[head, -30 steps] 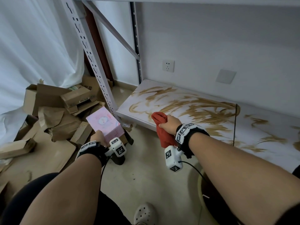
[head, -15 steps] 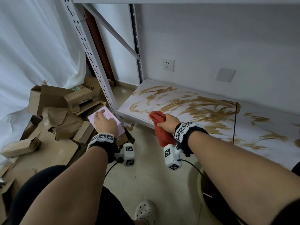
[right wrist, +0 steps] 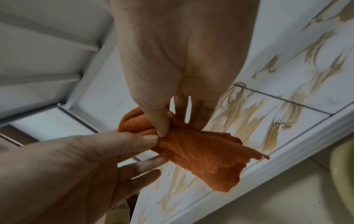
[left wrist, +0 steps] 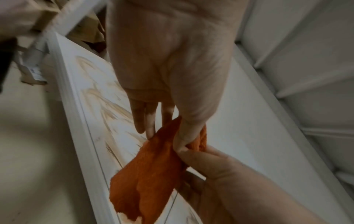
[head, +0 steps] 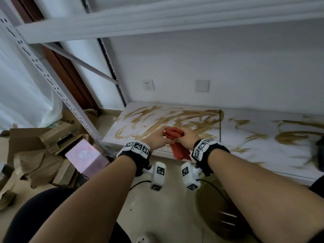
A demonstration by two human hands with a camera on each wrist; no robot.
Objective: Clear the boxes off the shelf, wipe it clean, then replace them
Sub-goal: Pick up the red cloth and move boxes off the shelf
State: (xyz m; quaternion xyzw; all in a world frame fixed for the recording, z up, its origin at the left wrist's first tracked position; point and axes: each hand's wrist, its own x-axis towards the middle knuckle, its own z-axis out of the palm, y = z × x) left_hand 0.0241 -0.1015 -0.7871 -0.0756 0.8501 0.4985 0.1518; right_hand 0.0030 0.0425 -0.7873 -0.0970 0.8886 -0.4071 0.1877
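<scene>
My left hand (head: pixel 162 135) and right hand (head: pixel 184 137) meet over the front edge of the low white shelf (head: pixel 245 130), which is smeared with brown streaks. Both pinch a crumpled orange-red cloth (head: pixel 173 135) whose loose end hangs below the shelf edge. In the left wrist view my left hand (left wrist: pixel 164 136) pinches the cloth (left wrist: pixel 149 174) with its thumb above the shelf (left wrist: pixel 99 106). In the right wrist view my right hand (right wrist: pixel 178 125) pinches the cloth (right wrist: pixel 201 153) over the shelf (right wrist: pixel 287 75). A pink box (head: pixel 87 158) lies on the floor to the left.
Torn cardboard boxes (head: pixel 43 155) are piled on the floor at left, beside the perforated shelf post (head: pixel 57 88). An upper shelf beam (head: pixel 157 20) runs overhead. A wall socket (head: pixel 148 85) sits behind the shelf. A round basin (head: pixel 219 216) stands on the floor under my right arm.
My left hand has let go of the pink box on the cardboard pile and moved right to pinch the cloth with my right hand. The head view has tilted upward.
</scene>
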